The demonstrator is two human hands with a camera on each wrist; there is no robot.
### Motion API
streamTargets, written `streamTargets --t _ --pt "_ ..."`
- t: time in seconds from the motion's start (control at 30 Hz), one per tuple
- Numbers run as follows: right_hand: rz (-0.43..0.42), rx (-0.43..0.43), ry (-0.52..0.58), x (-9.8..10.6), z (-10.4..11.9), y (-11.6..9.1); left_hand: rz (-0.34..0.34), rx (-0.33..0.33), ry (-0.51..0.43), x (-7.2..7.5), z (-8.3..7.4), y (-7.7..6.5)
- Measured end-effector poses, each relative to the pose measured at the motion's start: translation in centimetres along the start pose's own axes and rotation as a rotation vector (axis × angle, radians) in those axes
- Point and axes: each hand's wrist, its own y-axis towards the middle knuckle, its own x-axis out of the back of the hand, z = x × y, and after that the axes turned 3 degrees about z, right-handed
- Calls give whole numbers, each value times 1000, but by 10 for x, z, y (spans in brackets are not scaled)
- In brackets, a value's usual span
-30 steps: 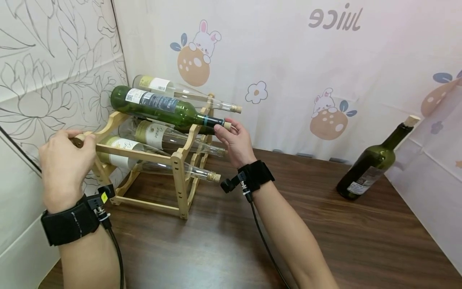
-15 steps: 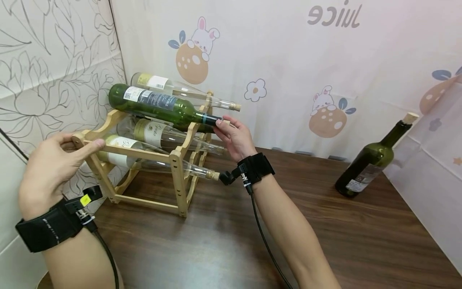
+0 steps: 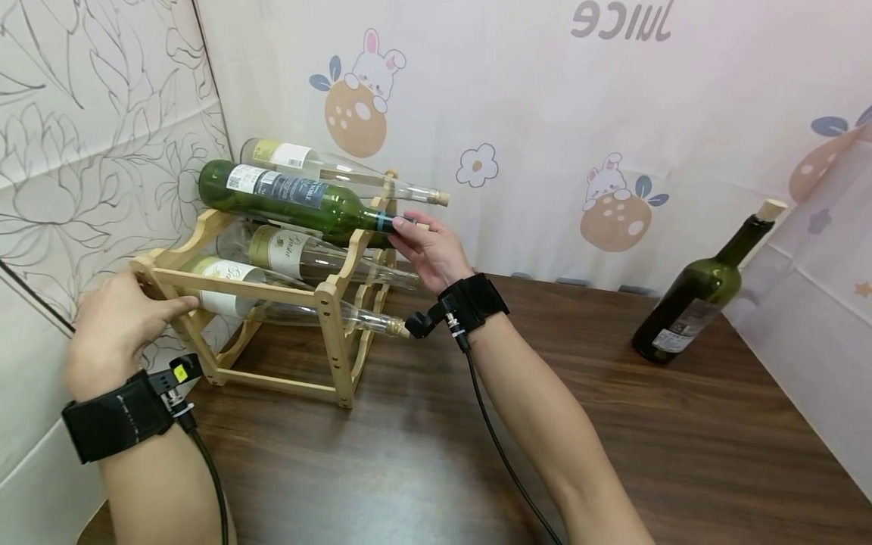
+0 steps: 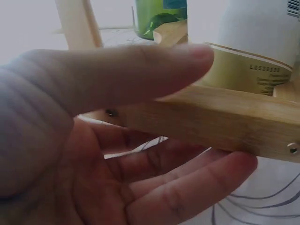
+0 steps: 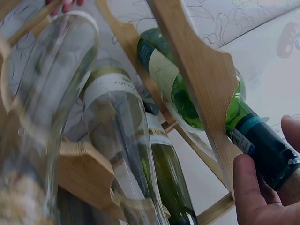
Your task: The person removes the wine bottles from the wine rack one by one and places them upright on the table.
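Head view: our left hand (image 3: 124, 314) clasps one scalloped pale-wood rack (image 3: 334, 348); our right hand (image 3: 436, 250) pinches one long-necked green-glass bottle (image 3: 300, 198).

Green bottle (image 3: 300, 200), labelled and corked, is laid on its side atop light wooden rack (image 3: 238, 286); neck (image 5: 265, 147) is gripped by right hand (image 3: 434, 251), rack rail (image 4: 211, 116) by left hand (image 3: 123, 316).

PLACE: curtained-off tabletop corner, room type unclear | rabbit-print curtain (image 3: 531, 98) | floral-print sheet (image 3: 123, 136) | wood-grain table (image 3: 381, 469)
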Motion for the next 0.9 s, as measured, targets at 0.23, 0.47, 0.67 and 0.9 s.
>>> streamTargets --t 0.23,0.47,0.67,0.9 --pt "17 -32 52 -1 -2 0 -79 71 -100 -1 -7 -6" --pt "40 -36 117 0 -6 0 -109 67 -114 -2 -9 -4" --pt "26 -44 164 0 -9 1 -79 32 -75 -4 -5 -1" --pt "11 -27 226 0 -9 1 -75 33 -71 -2 -5 -1"
